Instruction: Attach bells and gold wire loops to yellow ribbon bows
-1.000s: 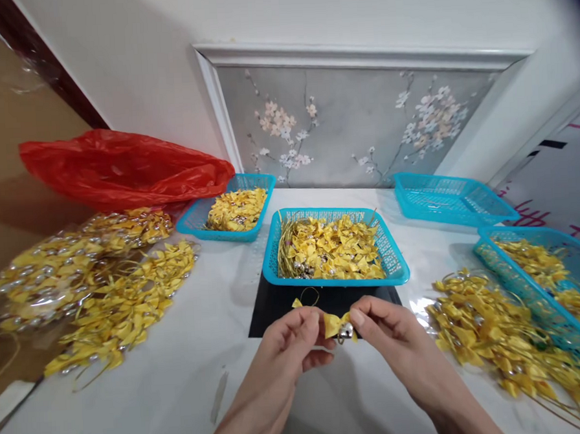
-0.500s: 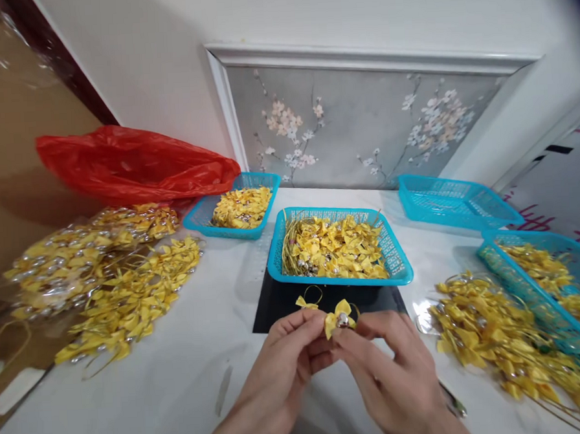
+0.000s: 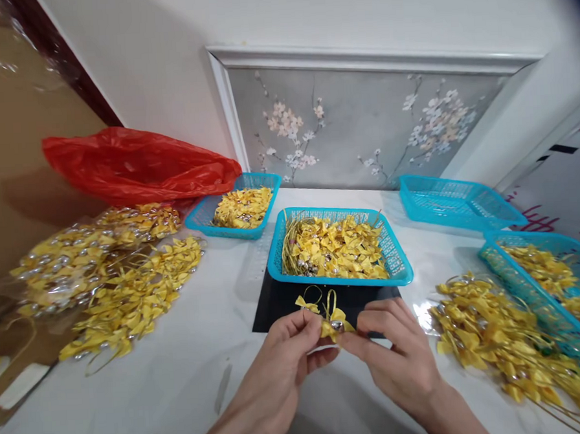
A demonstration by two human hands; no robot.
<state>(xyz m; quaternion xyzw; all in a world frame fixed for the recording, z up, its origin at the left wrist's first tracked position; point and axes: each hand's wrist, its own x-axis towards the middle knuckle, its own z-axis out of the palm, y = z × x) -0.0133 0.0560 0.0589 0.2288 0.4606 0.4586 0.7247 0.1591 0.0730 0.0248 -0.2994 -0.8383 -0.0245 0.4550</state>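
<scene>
Between my hands is a small yellow ribbon bow (image 3: 335, 318) with a shiny silver bell at its middle and a thin gold loop standing up from it. My left hand (image 3: 290, 356) pinches the bow's left side between thumb and fingers. Fingers of my right hand (image 3: 401, 350) are closed at its lower right edge, beside the bell. A second yellow bow (image 3: 303, 303), with its own gold loop, sticks up behind my left fingertips and is partly hidden. Just beyond stands a blue basket (image 3: 342, 281) full of similar bows, resting partly on a black mat (image 3: 268, 309).
Piles of yellow bows (image 3: 143, 296) lie at left, some in clear plastic, and more bows (image 3: 500, 335) at right. Other blue baskets (image 3: 223, 232) (image 3: 460, 221) (image 3: 527, 282) stand around. A red plastic bag (image 3: 136, 167) leans at the back left, near the wall.
The bow has tilted, so its bell faces lower and its gold loop now stands upright. My right hand has shifted slightly; its fingers stay at the bow.
</scene>
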